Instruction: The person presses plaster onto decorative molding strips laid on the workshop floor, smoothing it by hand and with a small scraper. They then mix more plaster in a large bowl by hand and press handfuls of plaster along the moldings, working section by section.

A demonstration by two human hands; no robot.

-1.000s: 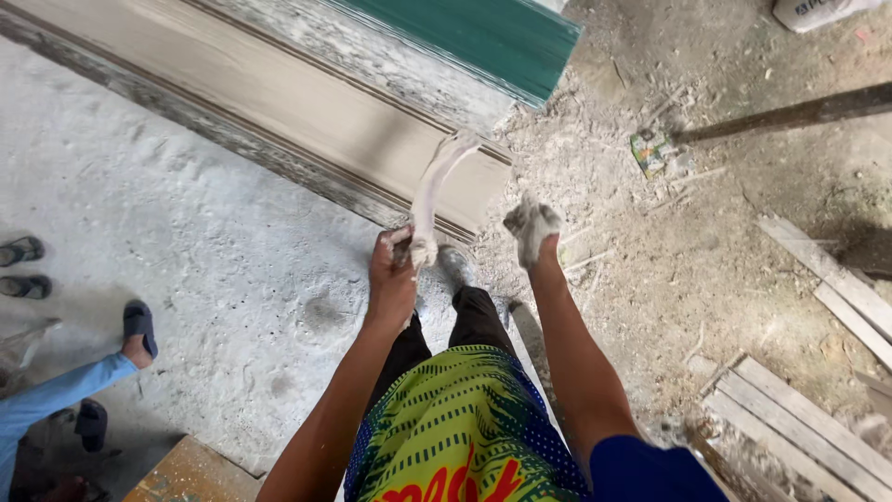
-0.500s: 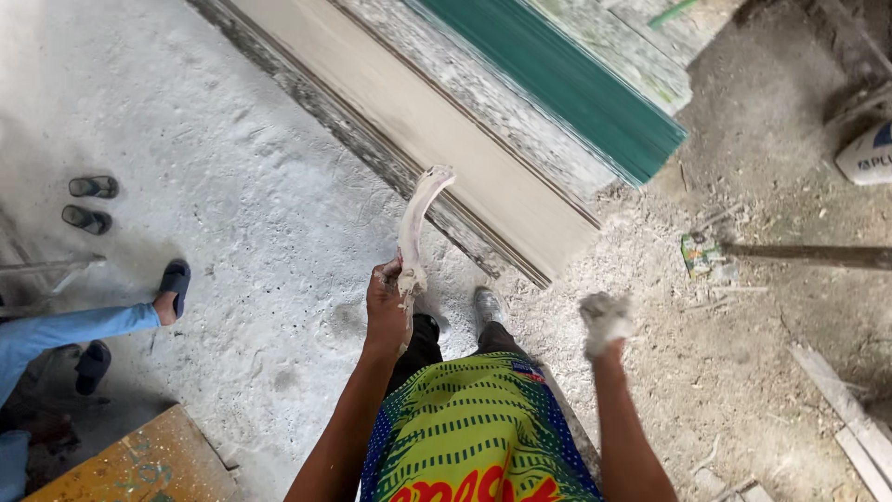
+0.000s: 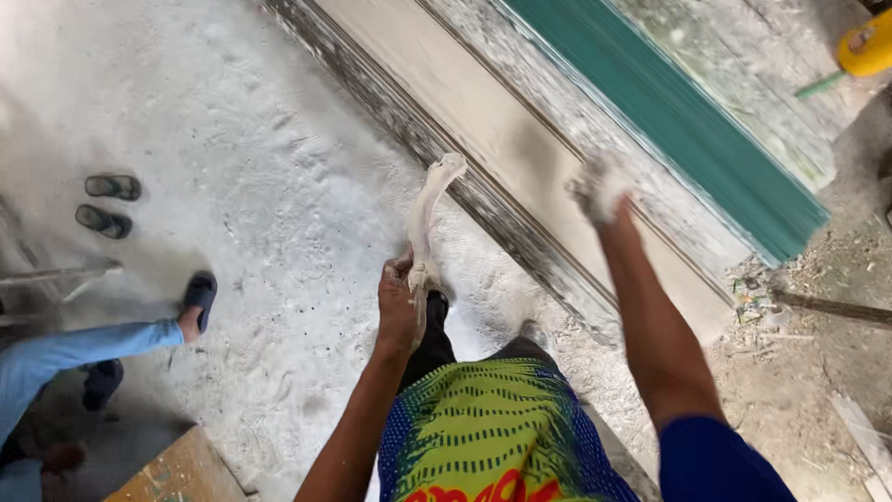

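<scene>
My left hand (image 3: 400, 302) grips the lower end of a long, curved white strip caked in plaster (image 3: 426, 218), which rises away from me toward a long pale moulded panel (image 3: 520, 153) lying on the floor. My right hand (image 3: 599, 189) is coated in white plaster and hangs over that panel, blurred by motion; it looks closed around a wad of white material, though I cannot make out what. My legs and patterned green shorts fill the bottom centre.
The floor (image 3: 232, 139) is dusted white with plaster. A green sheet (image 3: 678, 112) lies beyond the panel. Another person's leg in blue trousers and a sandal (image 3: 197, 296) is at left, with a loose pair of sandals (image 3: 107, 204). A wooden board (image 3: 181, 474) is near bottom left. Rubble lies at right.
My view has swung left and closer to the panel. My right hand has risen from beside my hip to over the panel. My left hand still holds the curved strip.
</scene>
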